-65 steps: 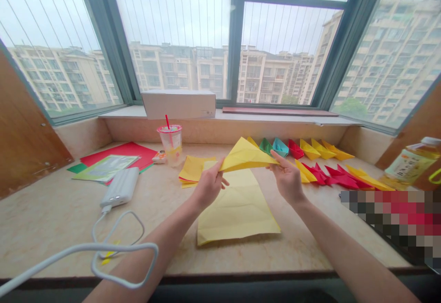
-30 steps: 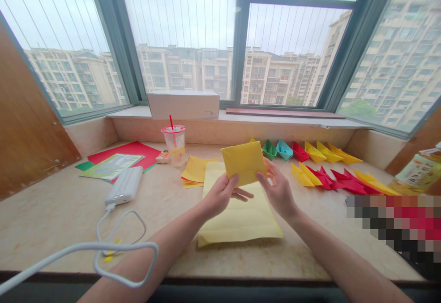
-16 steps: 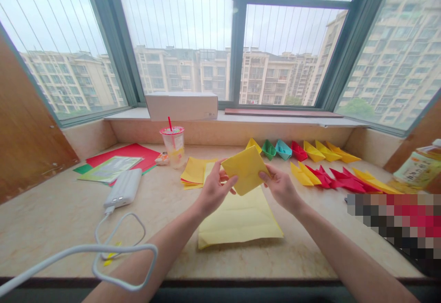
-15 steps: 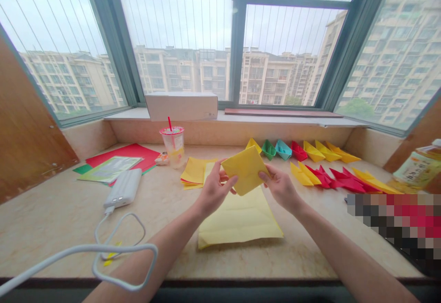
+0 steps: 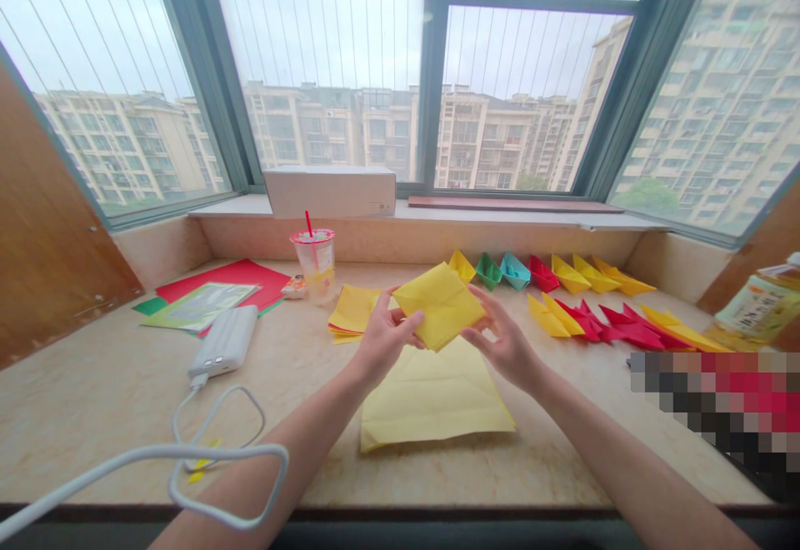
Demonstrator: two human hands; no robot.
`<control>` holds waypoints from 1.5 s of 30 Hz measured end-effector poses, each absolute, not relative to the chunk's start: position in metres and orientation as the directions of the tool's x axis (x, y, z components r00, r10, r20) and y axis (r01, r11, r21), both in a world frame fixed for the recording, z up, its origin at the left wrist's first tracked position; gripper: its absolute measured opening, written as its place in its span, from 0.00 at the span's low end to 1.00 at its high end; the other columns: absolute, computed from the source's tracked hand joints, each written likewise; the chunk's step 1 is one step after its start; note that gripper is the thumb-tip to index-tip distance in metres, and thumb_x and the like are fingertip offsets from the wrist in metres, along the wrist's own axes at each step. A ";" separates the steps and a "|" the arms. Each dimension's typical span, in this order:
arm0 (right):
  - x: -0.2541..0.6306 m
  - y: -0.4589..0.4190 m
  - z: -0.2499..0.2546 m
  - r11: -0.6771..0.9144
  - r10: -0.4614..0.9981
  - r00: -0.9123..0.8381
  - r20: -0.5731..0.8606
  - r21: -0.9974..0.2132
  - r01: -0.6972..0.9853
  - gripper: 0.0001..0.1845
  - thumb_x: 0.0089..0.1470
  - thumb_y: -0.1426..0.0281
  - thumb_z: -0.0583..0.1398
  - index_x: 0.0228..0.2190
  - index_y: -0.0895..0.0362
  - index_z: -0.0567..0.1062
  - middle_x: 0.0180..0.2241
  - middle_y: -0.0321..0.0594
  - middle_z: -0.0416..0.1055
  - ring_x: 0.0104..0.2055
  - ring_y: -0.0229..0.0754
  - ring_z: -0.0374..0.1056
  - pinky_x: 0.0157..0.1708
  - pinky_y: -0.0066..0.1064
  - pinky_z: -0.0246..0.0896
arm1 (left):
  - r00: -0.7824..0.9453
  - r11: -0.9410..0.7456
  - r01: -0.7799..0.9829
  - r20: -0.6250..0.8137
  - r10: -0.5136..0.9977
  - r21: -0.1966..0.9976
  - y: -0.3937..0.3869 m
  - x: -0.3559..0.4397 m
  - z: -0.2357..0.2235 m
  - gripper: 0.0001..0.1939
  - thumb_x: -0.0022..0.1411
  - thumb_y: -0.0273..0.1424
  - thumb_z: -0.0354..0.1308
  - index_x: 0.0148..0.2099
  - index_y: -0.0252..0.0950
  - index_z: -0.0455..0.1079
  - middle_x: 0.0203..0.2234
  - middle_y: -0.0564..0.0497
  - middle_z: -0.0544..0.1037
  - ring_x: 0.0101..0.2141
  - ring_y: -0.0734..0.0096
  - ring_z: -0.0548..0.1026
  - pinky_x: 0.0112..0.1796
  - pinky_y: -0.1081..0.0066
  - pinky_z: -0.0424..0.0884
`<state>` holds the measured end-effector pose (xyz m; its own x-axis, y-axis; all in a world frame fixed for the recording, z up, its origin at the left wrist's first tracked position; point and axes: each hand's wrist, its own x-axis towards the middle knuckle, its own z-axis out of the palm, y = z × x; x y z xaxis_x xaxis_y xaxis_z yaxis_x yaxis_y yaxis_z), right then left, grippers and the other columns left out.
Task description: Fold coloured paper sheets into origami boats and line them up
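Above the counter I hold a yellow folded square of paper (image 5: 441,304) at a tilt. My left hand (image 5: 388,329) grips its left side, thumb on the near face and fingers behind. On its right corner, my right hand (image 5: 505,340) holds loosely, the thumb low by the edge and fingers partly hidden behind. Beneath them a pale yellow sheet (image 5: 437,404) lies on the counter. A stack of yellow paper (image 5: 350,312) is just left of my left hand. Folded paper boats, among them a green one (image 5: 488,271) and a red one (image 5: 542,273), line the back right.
A plastic cup with a red straw (image 5: 314,267) stands at the back left. Near it lie red sheets (image 5: 241,275) and a white power bank (image 5: 223,340), whose cable (image 5: 206,450) loops near my left forearm. A bottle (image 5: 759,300) stands far right, beside a pixelated area.
The folded paper has turned and shifted slightly left, showing a creased face. My right thumb has slid down off its front; the left hand keeps its grip.
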<state>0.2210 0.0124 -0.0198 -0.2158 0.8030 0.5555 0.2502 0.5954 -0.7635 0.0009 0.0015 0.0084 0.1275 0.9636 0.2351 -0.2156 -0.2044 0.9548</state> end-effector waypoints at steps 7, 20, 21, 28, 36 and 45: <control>0.228 0.011 -0.016 0.666 0.739 -0.252 0.625 -0.623 0.410 0.24 0.55 0.59 0.63 0.52 0.53 0.76 0.34 0.40 0.71 0.36 0.43 0.70 0.43 0.38 0.68 | 0.146 -0.213 -0.202 0.245 0.958 0.956 0.000 0.002 0.009 0.38 0.57 0.37 0.65 0.63 0.37 0.49 0.49 0.38 0.75 0.32 0.65 0.80 0.24 0.71 0.77; 0.233 0.015 -0.019 0.663 0.731 -0.116 0.672 -0.661 0.350 0.18 0.57 0.56 0.62 0.43 0.52 0.81 0.40 0.45 0.76 0.41 0.47 0.73 0.38 0.35 0.69 | 0.174 -0.461 -0.097 0.471 0.865 0.882 0.010 -0.003 -0.007 0.28 0.56 0.39 0.66 0.57 0.34 0.70 0.49 0.39 0.74 0.47 0.56 0.75 0.36 0.66 0.80; 0.234 0.015 -0.019 0.674 0.721 -0.115 0.684 -0.653 0.345 0.18 0.57 0.56 0.62 0.43 0.52 0.82 0.40 0.45 0.76 0.41 0.47 0.73 0.39 0.35 0.69 | 0.149 -0.500 -0.052 0.502 0.852 0.864 0.010 -0.004 -0.007 0.25 0.56 0.40 0.65 0.54 0.34 0.73 0.48 0.40 0.74 0.46 0.57 0.76 0.35 0.67 0.80; 0.234 0.015 -0.016 0.705 0.689 -0.067 0.721 -0.646 0.293 0.14 0.57 0.57 0.62 0.36 0.52 0.83 0.37 0.43 0.75 0.40 0.47 0.71 0.39 0.37 0.67 | 0.212 -0.627 0.167 0.593 0.776 0.761 0.002 -0.009 0.004 0.12 0.60 0.38 0.62 0.41 0.38 0.81 0.45 0.42 0.76 0.40 0.62 0.77 0.38 0.68 0.76; 0.215 0.011 -0.015 0.571 0.818 0.071 0.570 -0.821 0.012 0.17 0.53 0.61 0.66 0.42 0.51 0.69 0.25 0.30 0.68 0.28 0.39 0.67 0.29 0.28 0.64 | 0.179 -0.438 -0.020 0.434 0.883 0.899 0.000 -0.001 0.002 0.21 0.62 0.39 0.61 0.55 0.37 0.69 0.34 0.47 0.78 0.36 0.64 0.77 0.37 0.69 0.73; 0.214 0.007 -0.009 0.519 0.853 -0.073 0.516 -0.854 0.026 0.18 0.54 0.60 0.64 0.44 0.52 0.68 0.23 0.29 0.63 0.25 0.36 0.62 0.27 0.27 0.60 | 0.391 -0.462 0.087 0.396 0.831 0.882 -0.008 -0.006 0.010 0.24 0.65 0.37 0.56 0.63 0.42 0.65 0.49 0.46 0.76 0.49 0.62 0.74 0.50 0.68 0.69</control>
<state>0.2143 0.0067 -0.0092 -0.0729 0.8532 0.5164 0.0259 0.5192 -0.8542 -0.0055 -0.0079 0.0098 0.3913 0.8305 0.3964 0.0870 -0.4622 0.8825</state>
